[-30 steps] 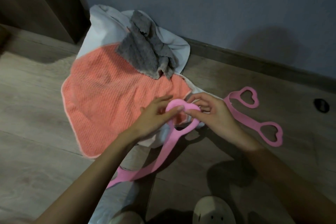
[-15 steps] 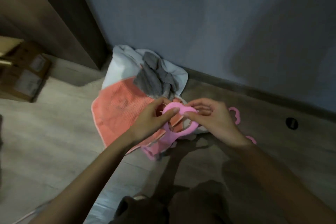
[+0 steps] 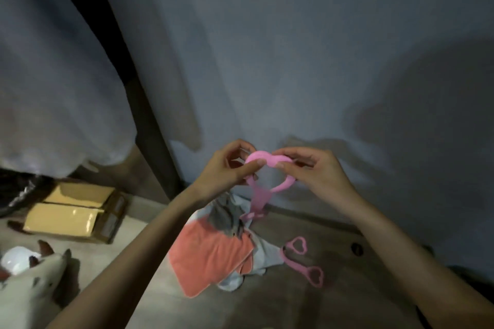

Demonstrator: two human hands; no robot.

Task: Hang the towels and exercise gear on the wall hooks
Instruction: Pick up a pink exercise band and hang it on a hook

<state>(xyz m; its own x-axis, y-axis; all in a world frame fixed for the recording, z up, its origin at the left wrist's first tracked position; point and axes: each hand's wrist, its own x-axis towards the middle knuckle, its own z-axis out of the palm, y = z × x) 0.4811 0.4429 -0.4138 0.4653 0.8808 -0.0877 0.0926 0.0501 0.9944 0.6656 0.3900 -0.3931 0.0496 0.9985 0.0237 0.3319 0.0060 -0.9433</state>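
Wall (image 3: 294, 48) open ahead; towel pile (image 3: 213, 254) and cardboard box (image 3: 69, 216) crowd the floor (image 3: 347, 288).

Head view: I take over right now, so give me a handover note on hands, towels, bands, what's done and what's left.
Left hand and right hand both pinch the heart-shaped handle of one pink band, held before the wall.
Second pink band, orange towel, grey cloth and white towel lie on the floor.
Done: nothing visibly hung. Left: everything; no hooks in view.

Bare forearms (image 3: 149, 238), left hand (image 3: 227, 168), right hand (image 3: 318, 172)
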